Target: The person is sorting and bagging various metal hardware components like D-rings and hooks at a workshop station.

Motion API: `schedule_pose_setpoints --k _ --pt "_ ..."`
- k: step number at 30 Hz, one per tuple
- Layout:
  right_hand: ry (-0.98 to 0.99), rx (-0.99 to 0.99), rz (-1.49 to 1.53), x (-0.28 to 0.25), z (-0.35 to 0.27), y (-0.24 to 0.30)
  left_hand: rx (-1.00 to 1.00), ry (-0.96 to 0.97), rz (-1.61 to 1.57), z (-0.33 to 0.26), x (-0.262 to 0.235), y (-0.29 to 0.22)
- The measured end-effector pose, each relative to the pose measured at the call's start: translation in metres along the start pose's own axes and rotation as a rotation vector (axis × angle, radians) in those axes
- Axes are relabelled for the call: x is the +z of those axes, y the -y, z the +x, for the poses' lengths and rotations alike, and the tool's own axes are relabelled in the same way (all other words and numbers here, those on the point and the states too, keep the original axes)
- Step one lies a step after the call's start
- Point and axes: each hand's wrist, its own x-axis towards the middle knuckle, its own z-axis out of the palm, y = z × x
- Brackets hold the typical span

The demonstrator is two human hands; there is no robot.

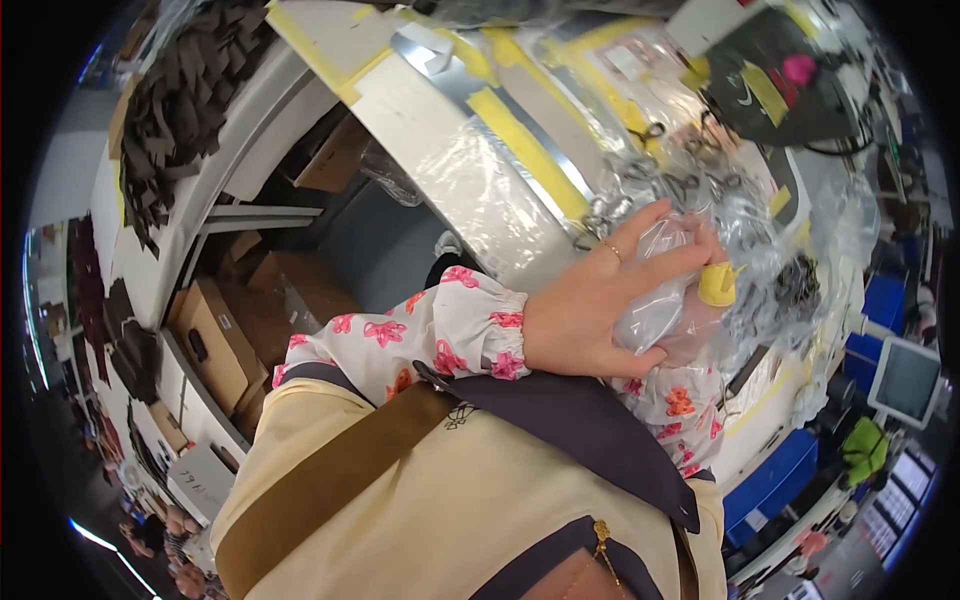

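Note:
My left hand [615, 295], with a ring on one finger, is closed over a crumpled bundle of clear plastic film [650, 325]. Its fingers bend across the top, and its thumb lies along the near side. Right beside it, my right hand [695, 325] shows only in part behind the shiny film; most of its fingers are hidden. A piece of yellow tape [717, 285] sticks up at that hand, apparently around a finger. Beyond both hands lie loose clear plastic bags [760, 240] and several pairs of scissors [685, 180].
Yellow tape strips [520, 150] cross the white table [420, 130]. A dark grey machine cover [780, 80] bears a pink round thing [799, 69]. Brown strips [190, 110] are heaped at far left, above open cardboard boxes [220, 345]. Blue bins [770, 485] stand at right.

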Motion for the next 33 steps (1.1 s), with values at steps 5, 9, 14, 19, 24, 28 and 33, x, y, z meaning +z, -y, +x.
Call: schedule_pose_setpoints --k 5,9,14,19,24,28,33 --pt "0.263 0.453 -0.065 0.076 0.008 -0.064 -0.164 -0.323 -0.012 -0.061 -0.088 0.023" --pt "0.280 0.477 -0.312 0.149 0.010 -0.147 -0.276 -0.712 0.069 -0.101 -0.166 0.053" --pt "0.557 0.492 -0.738 0.178 0.030 -0.234 -0.541 -0.843 -0.020 -0.167 -0.254 0.174" --pt "0.955 0.718 -0.973 0.193 0.050 -0.220 -0.681 -0.725 0.213 -0.224 -0.287 0.400" --pt "0.535 0.592 -1.056 0.181 0.049 -0.214 -1.094 -0.301 -0.056 -0.209 -0.345 0.560" --pt "0.516 0.661 -1.072 0.174 0.041 -0.190 -0.609 -0.466 0.697 -0.275 -0.315 0.593" --pt "0.344 -0.009 -1.379 0.141 0.040 -0.178 -0.846 -0.906 0.316 -0.277 -0.295 0.517"
